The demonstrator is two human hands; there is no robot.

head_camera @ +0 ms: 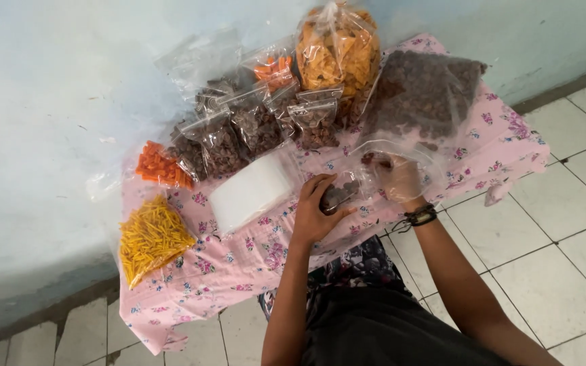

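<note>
My left hand (pixel 315 210) grips a small clear bag (pixel 340 192) partly filled with dark brown snack pieces, held just above the pink flowered tablecloth (pixel 225 264). My right hand (pixel 399 179), inside a thin clear plastic glove, sits in the open mouth of a large clear bag of brown snacks (pixel 422 95), close to the small bag. A dark beaded band circles the right wrist. Whether the right hand holds any pieces is hidden by the plastic.
Several small filled bags of brown snacks (pixel 252 125) lie in a row at the back. A stack of empty white bags (pixel 252 190), a yellow stick-snack bag (pixel 150 237), orange snack bags (pixel 161 166) and a big orange chip bag (pixel 337 47) surround them. Wall behind, tiled floor at the right.
</note>
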